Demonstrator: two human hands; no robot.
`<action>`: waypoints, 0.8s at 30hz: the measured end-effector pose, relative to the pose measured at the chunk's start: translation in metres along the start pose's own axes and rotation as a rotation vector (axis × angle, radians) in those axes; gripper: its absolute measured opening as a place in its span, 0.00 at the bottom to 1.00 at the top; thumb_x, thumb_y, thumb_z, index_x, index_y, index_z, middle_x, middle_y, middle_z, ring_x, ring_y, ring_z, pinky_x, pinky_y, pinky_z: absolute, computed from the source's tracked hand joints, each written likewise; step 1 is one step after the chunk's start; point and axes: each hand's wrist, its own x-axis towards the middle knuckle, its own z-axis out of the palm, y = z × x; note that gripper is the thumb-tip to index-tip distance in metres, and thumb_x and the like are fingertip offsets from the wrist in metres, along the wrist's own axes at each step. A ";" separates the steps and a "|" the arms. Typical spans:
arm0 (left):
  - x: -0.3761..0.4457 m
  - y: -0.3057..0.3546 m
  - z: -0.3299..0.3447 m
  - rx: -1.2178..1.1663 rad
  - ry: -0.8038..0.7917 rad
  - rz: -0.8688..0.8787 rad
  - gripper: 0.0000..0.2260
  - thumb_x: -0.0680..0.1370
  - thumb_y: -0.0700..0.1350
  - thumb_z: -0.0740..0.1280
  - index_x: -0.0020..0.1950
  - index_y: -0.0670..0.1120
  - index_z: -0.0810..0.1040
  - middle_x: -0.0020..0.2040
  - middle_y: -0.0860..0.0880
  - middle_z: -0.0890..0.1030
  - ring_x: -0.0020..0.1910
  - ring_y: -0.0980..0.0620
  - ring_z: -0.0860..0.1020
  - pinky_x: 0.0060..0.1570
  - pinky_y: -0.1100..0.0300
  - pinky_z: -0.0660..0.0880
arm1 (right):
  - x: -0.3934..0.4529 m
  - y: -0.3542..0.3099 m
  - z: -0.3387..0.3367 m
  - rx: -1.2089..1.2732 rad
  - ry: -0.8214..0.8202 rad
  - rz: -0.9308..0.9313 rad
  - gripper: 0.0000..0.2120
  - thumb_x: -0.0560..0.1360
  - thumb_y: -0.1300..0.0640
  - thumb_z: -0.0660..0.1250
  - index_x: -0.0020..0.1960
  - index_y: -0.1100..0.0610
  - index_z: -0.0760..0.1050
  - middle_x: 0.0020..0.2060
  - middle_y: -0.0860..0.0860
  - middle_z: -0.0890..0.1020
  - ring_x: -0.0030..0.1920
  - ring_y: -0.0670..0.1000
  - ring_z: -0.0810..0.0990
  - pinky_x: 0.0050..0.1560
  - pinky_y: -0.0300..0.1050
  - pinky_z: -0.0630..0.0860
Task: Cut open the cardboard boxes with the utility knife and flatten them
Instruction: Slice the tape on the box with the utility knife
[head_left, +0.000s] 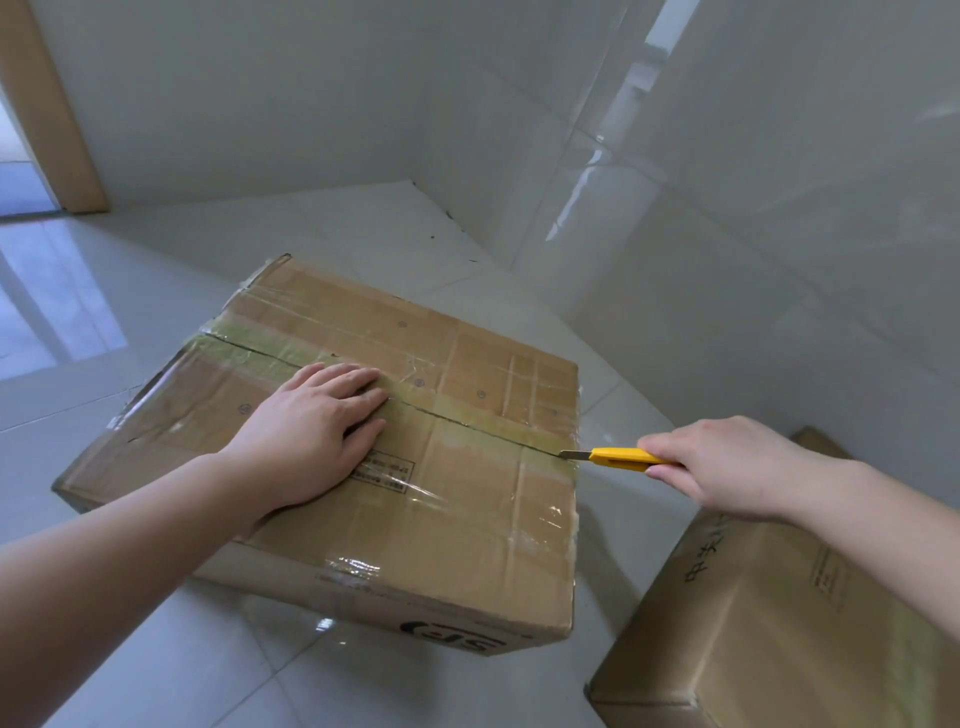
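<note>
Right grip (727, 462) curled around the yellow knife (618, 458), blade at the box's (441, 499) taped seam edge on the floor (156, 649); left grip (317, 415) pressed flat. Seam slitting looked finished; flaps likely needed opening next.

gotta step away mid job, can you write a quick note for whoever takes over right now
Left hand: flat on top of the big box, fingers straight, pressing it down beside the seam.
Right hand: grips the yellow knife, blade out, its tip at the right end of the taped seam.
Done: a dark slit shows along the whole top seam.
Left: open and flatten this box, cutting any other taped seams, then the second box on the floor at right, which looks closed.
</note>
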 end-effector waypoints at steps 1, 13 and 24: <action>0.000 0.000 0.000 -0.005 0.000 -0.001 0.26 0.78 0.59 0.49 0.64 0.49 0.79 0.67 0.50 0.76 0.68 0.48 0.71 0.70 0.52 0.61 | -0.003 0.002 0.001 0.002 -0.003 0.004 0.12 0.81 0.42 0.51 0.53 0.47 0.67 0.43 0.44 0.77 0.43 0.48 0.74 0.38 0.44 0.66; 0.001 0.004 -0.004 -0.007 -0.024 -0.019 0.27 0.78 0.60 0.48 0.65 0.49 0.78 0.67 0.50 0.75 0.68 0.48 0.71 0.71 0.51 0.61 | -0.029 0.022 0.010 0.032 0.025 0.048 0.11 0.80 0.41 0.51 0.54 0.45 0.68 0.42 0.42 0.77 0.42 0.45 0.75 0.42 0.43 0.71; 0.013 0.054 -0.033 -0.315 0.128 -0.092 0.16 0.75 0.51 0.60 0.53 0.45 0.82 0.54 0.52 0.80 0.56 0.51 0.75 0.52 0.63 0.68 | 0.014 -0.047 -0.010 1.378 0.274 0.373 0.20 0.79 0.47 0.61 0.37 0.62 0.72 0.23 0.52 0.73 0.21 0.51 0.69 0.23 0.40 0.69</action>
